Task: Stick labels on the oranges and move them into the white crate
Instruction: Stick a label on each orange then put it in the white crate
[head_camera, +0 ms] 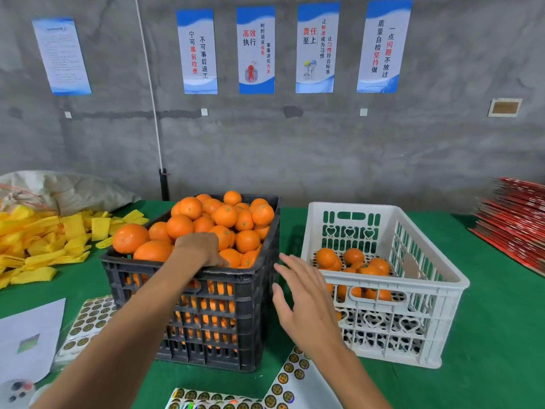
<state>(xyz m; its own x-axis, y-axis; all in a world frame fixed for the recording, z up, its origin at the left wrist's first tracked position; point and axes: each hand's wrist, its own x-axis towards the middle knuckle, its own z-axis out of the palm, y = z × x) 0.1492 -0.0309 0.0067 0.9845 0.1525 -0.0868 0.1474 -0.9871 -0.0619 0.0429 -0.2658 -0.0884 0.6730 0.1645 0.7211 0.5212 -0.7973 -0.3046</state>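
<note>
A black crate [236, 335] heaped with oranges [227, 216] stands at the centre of the green table. My left hand [200, 249] reaches into it, fingers curled down over an orange [233, 258] by the front rim. To the right, the white crate [413, 290] holds several oranges [354, 256] on its floor. My right hand [303, 293] hovers between the two crates, fingers spread, holding nothing. Sheets of round gold labels lie in front of the crates [290, 376] and along the near edge [212, 399].
Another label sheet [88, 317] and a white paper [29, 340] lie at the left front. Yellow foam sleeves [44, 240] are piled at the far left before a pale sack [65, 187]. Red flat packs [513, 219] are stacked at the right. A concrete wall stands behind.
</note>
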